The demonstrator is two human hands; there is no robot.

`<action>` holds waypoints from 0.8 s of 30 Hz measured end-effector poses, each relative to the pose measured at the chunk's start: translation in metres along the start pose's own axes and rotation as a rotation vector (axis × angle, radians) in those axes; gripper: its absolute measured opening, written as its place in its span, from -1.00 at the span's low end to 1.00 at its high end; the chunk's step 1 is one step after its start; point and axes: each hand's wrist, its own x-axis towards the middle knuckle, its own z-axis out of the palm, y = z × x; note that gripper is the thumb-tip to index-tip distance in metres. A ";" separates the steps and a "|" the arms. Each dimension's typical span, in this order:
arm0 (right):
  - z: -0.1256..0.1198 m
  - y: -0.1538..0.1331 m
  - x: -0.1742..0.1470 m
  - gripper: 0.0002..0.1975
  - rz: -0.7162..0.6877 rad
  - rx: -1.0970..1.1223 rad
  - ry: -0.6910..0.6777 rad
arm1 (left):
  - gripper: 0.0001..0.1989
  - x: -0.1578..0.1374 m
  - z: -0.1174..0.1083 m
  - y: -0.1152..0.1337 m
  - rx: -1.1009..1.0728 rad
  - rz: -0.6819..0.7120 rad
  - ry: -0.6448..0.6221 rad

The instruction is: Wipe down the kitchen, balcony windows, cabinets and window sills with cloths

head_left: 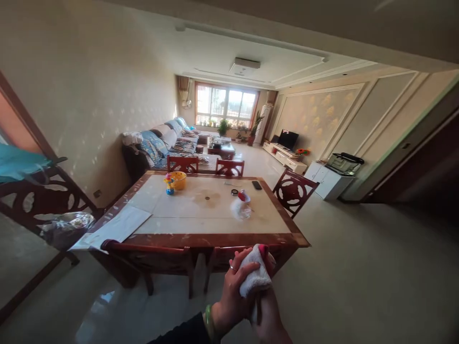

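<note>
Both hands are together low in the head view, in front of the near chairs. My left hand, with a ring and a green bangle, is closed on a bunched white towel. A red patch shows at the top of the bundle; I cannot tell whether it is part of the towel or a thing wrapped inside. My right hand comes up from below right and is pressed against the same towel. Its fingers are mostly hidden behind the cloth.
A dining table with chairs around it stands just ahead. On it are a yellow basket, a toy, white paper, a phone, a tape roll and a clear plastic bag. A sofa lines the left wall.
</note>
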 end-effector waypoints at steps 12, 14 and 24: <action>-0.147 -0.063 0.009 -0.16 0.207 0.030 -0.189 | -0.43 0.083 0.095 -0.052 -0.545 -0.696 0.107; -0.180 -0.096 0.015 -0.17 0.249 0.091 -0.189 | -0.43 0.098 0.110 -0.071 -0.723 -0.873 0.066; -0.284 -0.209 0.077 -0.38 -0.192 0.069 0.335 | -0.37 0.144 0.323 -0.076 -0.886 -0.970 -0.442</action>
